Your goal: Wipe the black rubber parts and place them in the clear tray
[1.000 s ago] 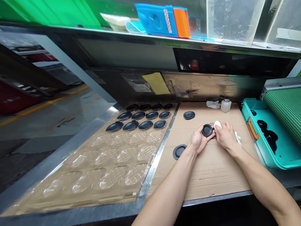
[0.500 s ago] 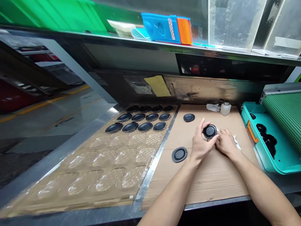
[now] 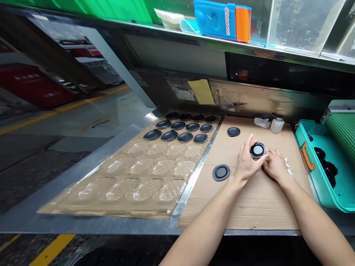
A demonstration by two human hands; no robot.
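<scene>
My left hand (image 3: 246, 160) pinches a round black plastic part (image 3: 257, 150) by its rim, above the cardboard (image 3: 238, 210). The part's pale, shiny centre faces me. Close against its right side, my right hand (image 3: 274, 162) is closed with curled fingers. A white wipe (image 3: 288, 166) sticks out beyond that hand, the rest of it hidden under the fingers. On the cardboard lie two more black parts: one flat oval (image 3: 221, 172) left of my left wrist, another (image 3: 233, 131) farther back.
A clear blister tray (image 3: 133, 188) at left holds black parts in its back rows. A teal bin (image 3: 344, 199) with black parts stands at right, beside a green conveyor belt (image 3: 342, 135). A pump bottle (image 3: 277, 124) stands at the back, under a shelf (image 3: 172, 31).
The part in my left hand has turned over, from its dark face to its pale, shiny one. The whole view has shifted, so the bench sits farther right in the picture.
</scene>
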